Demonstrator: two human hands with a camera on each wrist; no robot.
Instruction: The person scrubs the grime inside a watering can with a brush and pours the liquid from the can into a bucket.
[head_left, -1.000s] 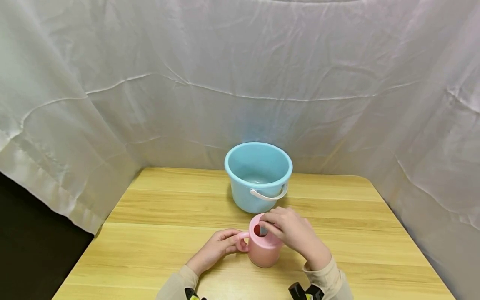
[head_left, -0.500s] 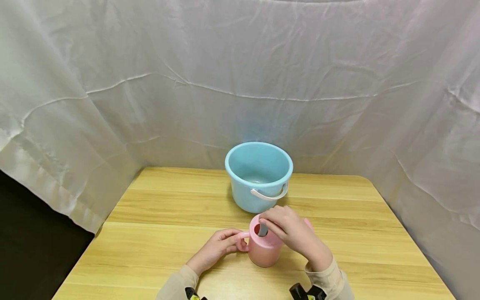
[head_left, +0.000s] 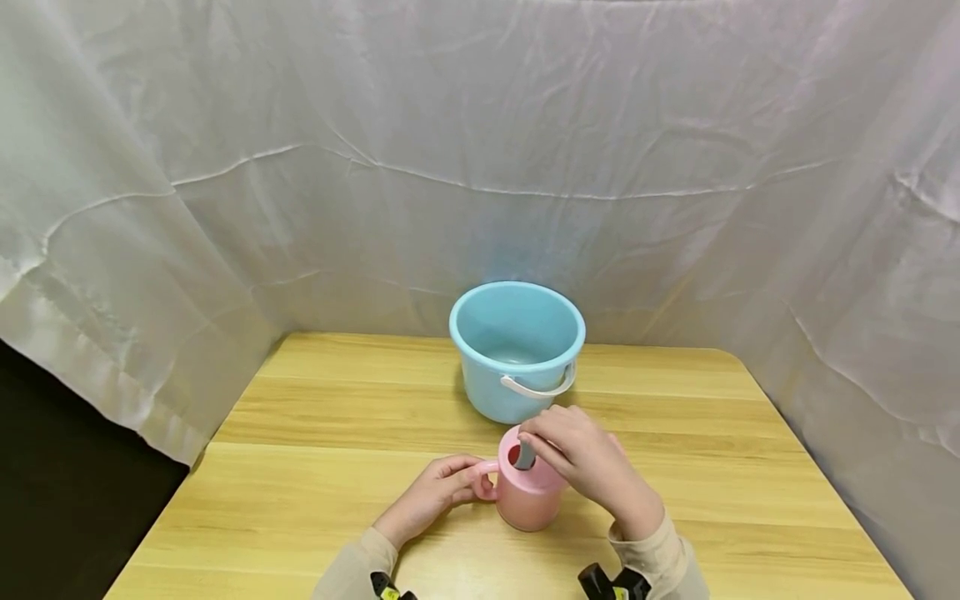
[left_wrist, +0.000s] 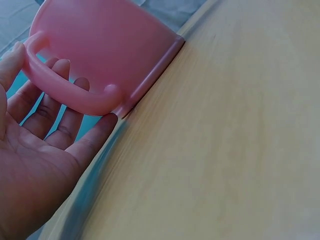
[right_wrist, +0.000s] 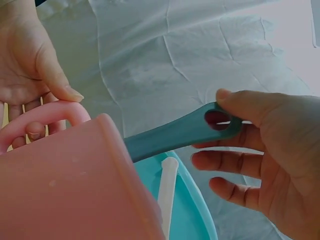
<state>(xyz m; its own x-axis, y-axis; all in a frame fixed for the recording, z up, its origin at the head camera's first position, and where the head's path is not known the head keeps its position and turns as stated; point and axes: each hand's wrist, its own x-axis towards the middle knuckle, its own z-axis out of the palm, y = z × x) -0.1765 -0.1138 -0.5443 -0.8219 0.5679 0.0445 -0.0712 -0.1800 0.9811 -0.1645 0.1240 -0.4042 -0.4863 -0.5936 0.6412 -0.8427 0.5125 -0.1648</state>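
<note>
A pink watering can (head_left: 527, 504) stands upright on the wooden table. My left hand (head_left: 429, 498) grips its loop handle (left_wrist: 70, 90), thumb on top and fingers reaching through the loop. From the right, my right hand (head_left: 588, 462) reaches over the can's top. Its thumb and fingers pinch the holed end of a grey-green tool handle (right_wrist: 175, 132) that sticks out of the can's round opening. The tool's lower part is hidden inside the can, so I cannot tell its kind.
Just behind the can is a light blue bucket (head_left: 480, 387) with its white carrying handle (head_left: 536, 392) hanging at the front. Pale cloth (head_left: 480, 150) hangs behind the table (head_left: 337, 400) and on both sides.
My right hand has risen slightly, and more of the grey-green handle shows above the can's opening. The left hand, the watering can and the bucket keep their places.
</note>
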